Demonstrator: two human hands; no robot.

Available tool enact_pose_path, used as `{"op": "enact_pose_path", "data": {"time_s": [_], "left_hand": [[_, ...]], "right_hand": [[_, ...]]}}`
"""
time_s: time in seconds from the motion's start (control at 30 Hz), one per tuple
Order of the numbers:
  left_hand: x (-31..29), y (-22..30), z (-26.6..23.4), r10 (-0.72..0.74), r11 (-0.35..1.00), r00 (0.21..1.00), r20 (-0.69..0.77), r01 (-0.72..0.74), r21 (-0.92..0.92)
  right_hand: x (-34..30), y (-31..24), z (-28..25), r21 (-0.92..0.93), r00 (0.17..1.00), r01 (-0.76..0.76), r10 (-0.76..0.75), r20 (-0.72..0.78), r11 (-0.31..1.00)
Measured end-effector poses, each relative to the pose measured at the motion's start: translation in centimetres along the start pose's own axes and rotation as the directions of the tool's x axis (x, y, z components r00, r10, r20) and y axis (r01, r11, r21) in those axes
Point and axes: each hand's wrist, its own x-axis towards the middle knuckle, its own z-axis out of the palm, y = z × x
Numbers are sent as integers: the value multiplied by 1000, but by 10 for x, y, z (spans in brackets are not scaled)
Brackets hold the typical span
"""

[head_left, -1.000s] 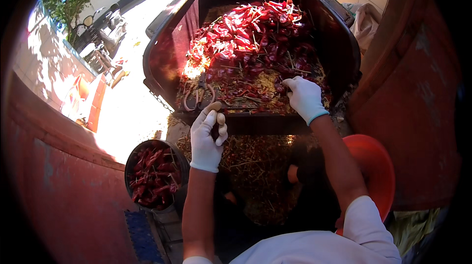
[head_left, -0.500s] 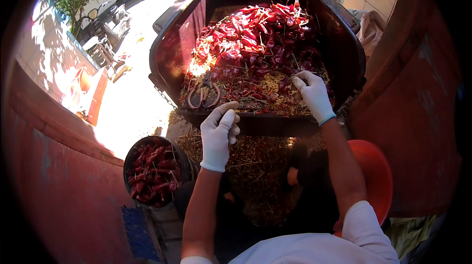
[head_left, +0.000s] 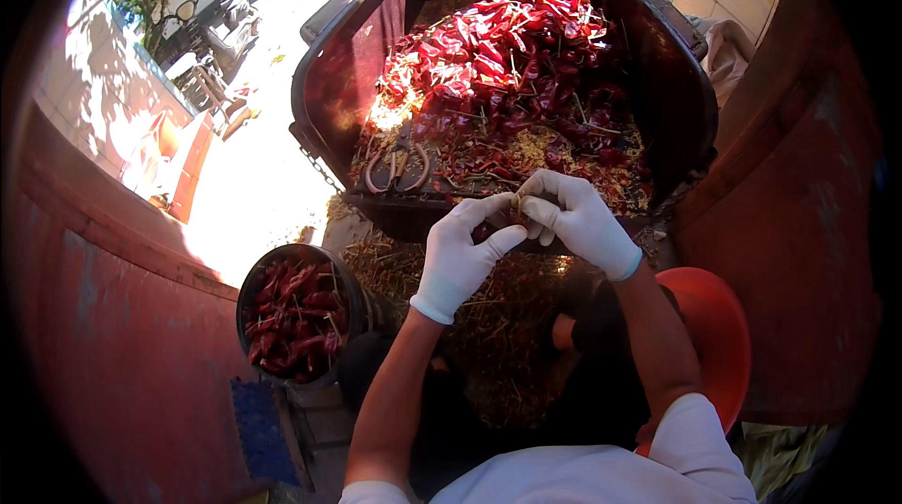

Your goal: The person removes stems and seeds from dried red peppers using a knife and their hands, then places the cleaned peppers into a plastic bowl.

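In front of the dark red metal cart bed (head_left: pixel 658 62), my gloved hands meet over its near edge. My left hand (head_left: pixel 460 255) is closed round a dried red chili pepper (head_left: pixel 482 232), of which only a dark bit shows between thumb and fingers. The fingers of my right hand (head_left: pixel 581 222) pinch at the same pepper's end, close against the left fingertips; the gloves hide most of it. Beyond them, a heap of dried red chili peppers (head_left: pixel 507 44) fills the cart's middle. Scissors (head_left: pixel 396 169) with big looped handles lie at its near left corner.
A dark bucket (head_left: pixel 355 302) holding red chili peppers stands at my lower left. Stems and scraps (head_left: pixel 470 354) litter the floor between my legs. At my right is an orange-red plastic basin (head_left: pixel 723 344). Red door panels (head_left: pixel 122 344) flank both sides; a motorbike (head_left: pixel 202 44) stands outside.
My right hand has come back from the peppers in the cart to my left hand. My left hand has shifted right, and both now grip a chili pepper. The view has tilted slightly.
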Motion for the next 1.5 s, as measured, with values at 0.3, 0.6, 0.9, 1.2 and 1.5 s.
{"op": "enact_pose_path", "data": {"time_s": [0.3, 0.6, 0.9, 1.2, 1.5], "left_hand": [[-2, 5, -3, 79, 949, 989, -124, -36, 313], [-7, 1, 4, 426, 688, 900, -94, -255, 679], [-5, 3, 8, 277, 823, 944, -179, -137, 551], [-11, 3, -2, -242, 897, 950, -196, 143, -418], [-1, -6, -24, -377, 452, 925, 45, 226, -863]], "right_hand": [[-1, 6, 6, -251, 986, 103, -131, -99, 963], [1, 13, 24, -611, 951, 78, -244, -193, 788], [6, 28, 27, -373, 933, 157, -261, -247, 915], [16, 34, -5, 888, 975, 80, 151, -165, 453], [25, 48, -51, -744, 770, -49, -449, -453, 667]]}}
